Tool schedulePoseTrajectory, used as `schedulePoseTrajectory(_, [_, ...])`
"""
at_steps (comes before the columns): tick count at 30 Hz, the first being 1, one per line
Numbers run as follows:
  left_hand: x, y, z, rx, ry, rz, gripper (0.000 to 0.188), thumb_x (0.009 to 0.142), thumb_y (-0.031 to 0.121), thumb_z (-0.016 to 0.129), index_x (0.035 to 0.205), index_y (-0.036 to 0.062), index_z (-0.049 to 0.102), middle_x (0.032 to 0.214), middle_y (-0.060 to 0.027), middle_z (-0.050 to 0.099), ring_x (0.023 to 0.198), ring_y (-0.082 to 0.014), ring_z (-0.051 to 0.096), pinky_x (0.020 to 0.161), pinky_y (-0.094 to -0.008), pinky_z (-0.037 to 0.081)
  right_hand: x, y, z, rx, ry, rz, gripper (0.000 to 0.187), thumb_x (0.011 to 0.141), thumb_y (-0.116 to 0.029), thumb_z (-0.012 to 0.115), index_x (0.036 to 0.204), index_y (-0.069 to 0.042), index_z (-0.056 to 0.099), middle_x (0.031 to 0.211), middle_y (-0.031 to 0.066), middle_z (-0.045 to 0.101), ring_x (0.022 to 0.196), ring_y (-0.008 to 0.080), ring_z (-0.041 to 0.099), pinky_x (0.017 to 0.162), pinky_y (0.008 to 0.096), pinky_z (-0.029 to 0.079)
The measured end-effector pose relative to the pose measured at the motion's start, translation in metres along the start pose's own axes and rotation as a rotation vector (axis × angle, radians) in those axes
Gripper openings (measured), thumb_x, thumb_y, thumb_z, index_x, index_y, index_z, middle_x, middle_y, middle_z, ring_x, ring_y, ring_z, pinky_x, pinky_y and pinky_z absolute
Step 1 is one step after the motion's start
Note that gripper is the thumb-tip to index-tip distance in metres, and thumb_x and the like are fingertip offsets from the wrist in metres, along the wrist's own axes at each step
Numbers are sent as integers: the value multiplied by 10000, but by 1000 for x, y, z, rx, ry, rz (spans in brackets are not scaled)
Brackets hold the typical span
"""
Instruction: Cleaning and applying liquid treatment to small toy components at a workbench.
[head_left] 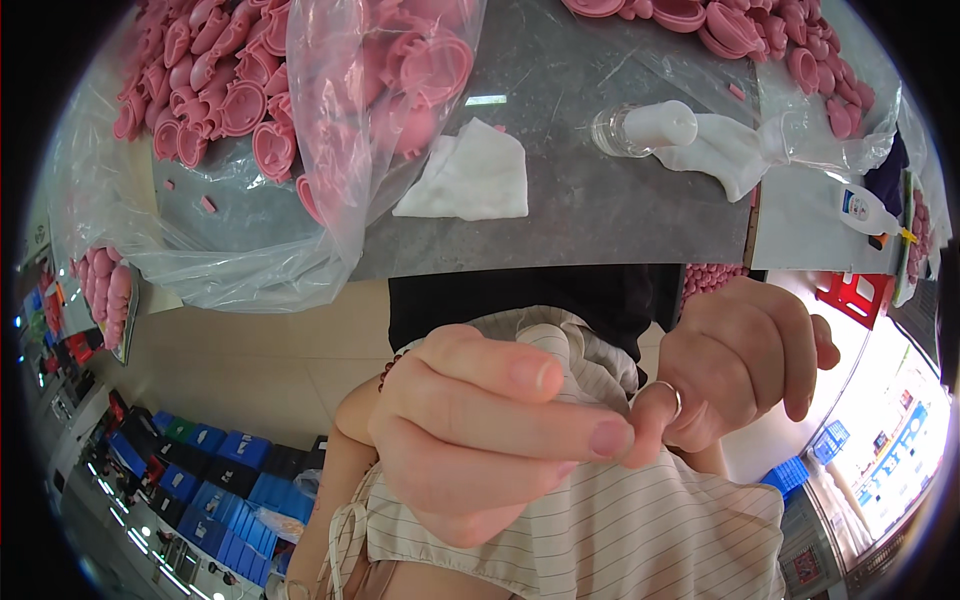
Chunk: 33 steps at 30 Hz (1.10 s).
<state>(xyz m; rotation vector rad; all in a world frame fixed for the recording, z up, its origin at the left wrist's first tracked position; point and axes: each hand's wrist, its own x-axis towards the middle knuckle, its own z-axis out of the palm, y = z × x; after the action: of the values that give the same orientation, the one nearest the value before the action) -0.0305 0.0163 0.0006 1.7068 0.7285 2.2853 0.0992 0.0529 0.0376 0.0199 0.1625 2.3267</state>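
Both hands are raised close in front of my striped top [640,530], below the table's near edge. My left hand [490,430] is closed, its fingers bent and drawn together. Its longest fingertip meets a ringed finger of my right hand [745,360]. The right hand is curled too, its other fingers folded together and turned away. A thin silver ring [675,398] sits on the finger near the left fingertips. Whatever either hand may hold is hidden.
Pink moulded pieces [235,95] fill a clear plastic bag [270,270] at far left; another pink heap [730,30] lies far right. On the grey table [570,210] are a folded white cloth [470,175], a clear pump bottle [645,128] and a white squeeze bottle [868,210].
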Motion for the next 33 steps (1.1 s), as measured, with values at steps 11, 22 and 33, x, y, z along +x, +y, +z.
schedulePoseTrajectory(11, [-16,9,2,-67,44,-107,369,588,-166,571,641,129,356,715,45,378,710,-52,506,1037,-319,182,5,3,-10,7,-82,38,326,749,-162,527,463,-20,456,435,53,394,391,112,337,605,321,364])
schedulePoseTrajectory(22, [0,1,4,-35,164,-10,270,519,-160,599,580,44,433,666,-37,575,705,-146,607,783,-296,446,1,0,2,-23,-33,-57,311,738,-138,515,458,-20,447,445,49,405,404,100,337,679,405,366])
schedulePoseTrajectory(33, [-1,2,12,92,228,36,314,503,-146,642,540,67,413,653,-10,560,682,-114,597,735,-274,455,-1,1,0,77,-4,-14,296,731,-140,513,463,-29,451,411,49,360,384,114,325,666,386,384])
